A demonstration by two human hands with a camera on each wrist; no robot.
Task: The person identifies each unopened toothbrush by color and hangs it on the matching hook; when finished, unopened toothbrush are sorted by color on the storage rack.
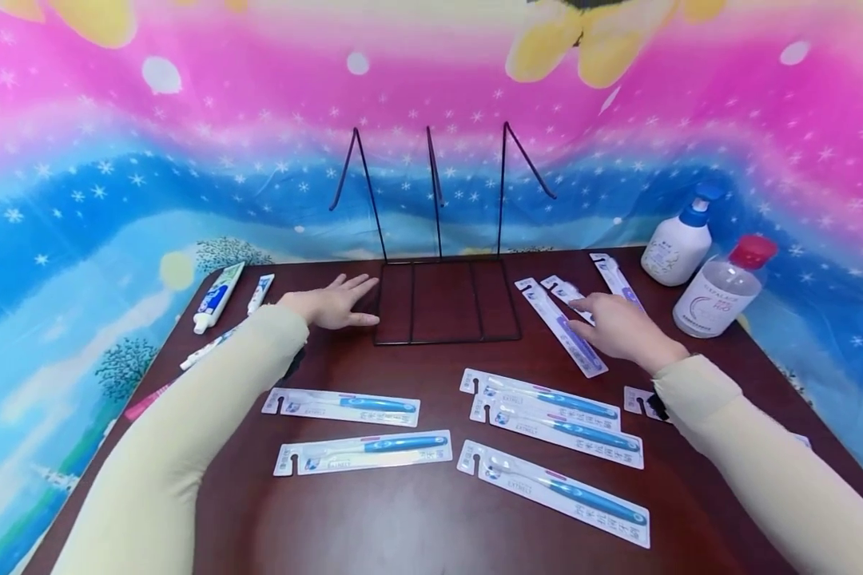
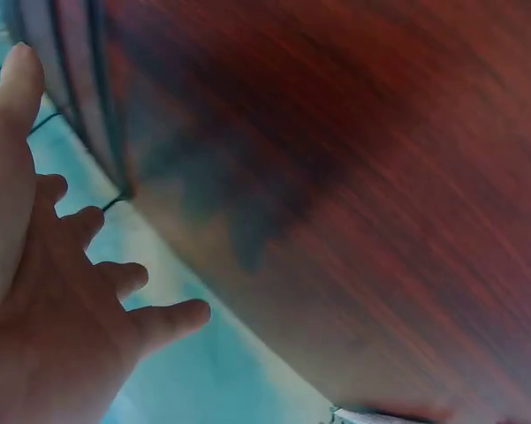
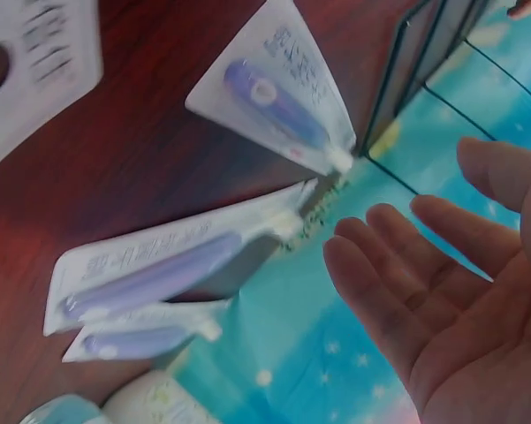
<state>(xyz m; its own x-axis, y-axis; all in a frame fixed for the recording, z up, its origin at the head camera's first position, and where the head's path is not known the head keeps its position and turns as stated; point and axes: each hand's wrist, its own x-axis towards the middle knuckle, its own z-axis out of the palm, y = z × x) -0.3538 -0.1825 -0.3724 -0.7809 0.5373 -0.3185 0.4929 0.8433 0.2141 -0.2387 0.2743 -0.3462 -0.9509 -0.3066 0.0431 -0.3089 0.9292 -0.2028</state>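
Observation:
My left hand (image 1: pixel 338 303), fingers spread, is at the left side of a black wire rack (image 1: pixel 446 343) with hooked prongs standing up at its back. In the left wrist view that hand (image 2: pixel 66 300) holds nothing. Over the packaged purple toothbrushes at the right, my right hand (image 1: pixel 622 327) hovers with loosely bent fingers. The nearest purple toothbrush (image 1: pixel 557 323) lies slantwise beside its fingertips; another purple toothbrush (image 1: pixel 562 289) is partly hidden under the hand. Behind it lies one more purple toothbrush (image 1: pixel 614 275). The right wrist view shows the right palm (image 3: pixel 477 353) bare.
Several packaged blue toothbrushes (image 1: pixel 557 495) lie across the front and middle of the table (image 1: pixel 374 527). A white pump bottle (image 1: pixel 672 251) and a red-capped bottle (image 1: pixel 715 299) stand at the right. Toothpaste tubes (image 1: pixel 219 295) lie at the left, partly behind the left arm.

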